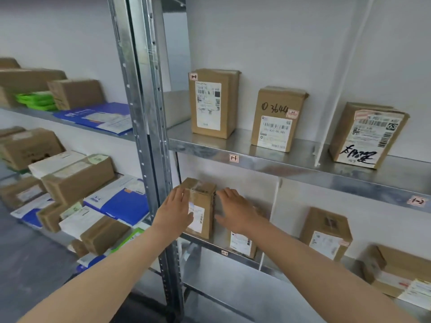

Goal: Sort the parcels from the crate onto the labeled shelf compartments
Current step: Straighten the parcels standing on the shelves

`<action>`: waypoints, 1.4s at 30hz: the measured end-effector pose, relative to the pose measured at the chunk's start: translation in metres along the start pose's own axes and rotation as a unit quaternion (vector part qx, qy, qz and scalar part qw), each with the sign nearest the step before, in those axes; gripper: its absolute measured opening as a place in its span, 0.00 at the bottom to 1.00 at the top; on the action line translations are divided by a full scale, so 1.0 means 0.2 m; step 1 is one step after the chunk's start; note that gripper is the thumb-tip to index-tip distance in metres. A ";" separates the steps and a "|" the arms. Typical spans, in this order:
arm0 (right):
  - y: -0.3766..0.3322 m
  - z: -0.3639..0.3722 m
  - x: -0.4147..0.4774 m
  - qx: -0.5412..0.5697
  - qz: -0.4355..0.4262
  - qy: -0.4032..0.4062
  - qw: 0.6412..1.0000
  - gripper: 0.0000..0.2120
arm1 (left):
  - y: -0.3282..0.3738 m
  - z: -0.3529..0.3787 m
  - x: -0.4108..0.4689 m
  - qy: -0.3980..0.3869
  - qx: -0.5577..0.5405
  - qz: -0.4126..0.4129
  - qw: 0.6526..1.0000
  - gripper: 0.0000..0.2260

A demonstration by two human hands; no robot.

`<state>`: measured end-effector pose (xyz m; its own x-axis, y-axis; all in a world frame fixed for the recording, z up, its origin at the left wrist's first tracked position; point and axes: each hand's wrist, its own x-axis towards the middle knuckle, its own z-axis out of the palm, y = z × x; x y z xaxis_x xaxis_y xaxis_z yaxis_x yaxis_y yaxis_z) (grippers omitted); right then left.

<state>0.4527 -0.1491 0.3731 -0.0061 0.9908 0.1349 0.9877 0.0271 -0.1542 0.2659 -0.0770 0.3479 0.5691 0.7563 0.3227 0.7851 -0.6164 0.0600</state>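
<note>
The small brown cardboard parcel (202,194) stood upright on the lower galvanised metal shelf (210,244). It was at the left end of its compartment, just beside the grey steel upright post (151,159). Its long axis ran vertical, and its white label faced near. It lay directly between the two hands.

The left hand (173,209) rested on its near-left face, fingers straight and flat against the cardboard, not curled round it. The right hand (236,212) was at the parcel's right side, fingers spread and released; whether they touched it could not be told. The left hand seemed the nearer, already in contact.

A second brown box with a white label (241,244) stood just to the right, partly hidden by the right wrist. The small tag on the shelf edge (225,252) was too blurred to read. The parcel looked nearly placed, needing perhaps only a push straight back.
</note>
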 end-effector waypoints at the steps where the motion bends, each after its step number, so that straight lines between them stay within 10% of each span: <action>1: 0.02 0.01 0.05 0.008 0.002 0.000 1.000 0.30 | -0.02 0.01 0.04 -0.007 0.000 -0.006 1.000 0.29; 19: 0.16 0.32 0.58 0.161 0.099 -0.042 0.981 0.41 | -0.17 0.28 0.53 -0.140 -0.001 -0.070 0.988 0.44; 36: 0.19 0.31 0.71 0.216 0.153 0.039 0.964 0.40 | -0.23 0.38 0.77 -0.072 -0.034 -0.004 0.997 0.36; 42: 0.20 0.23 0.59 0.176 0.216 -0.022 0.960 0.49 | -0.18 0.32 0.75 -0.010 -0.046 0.135 0.990 0.33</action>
<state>0.4840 -0.0246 0.3371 0.3784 0.9239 -0.0569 0.7853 -0.3530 -0.5087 0.3395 0.0723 0.3332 0.7612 0.5641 0.3200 0.5781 -0.8138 0.0596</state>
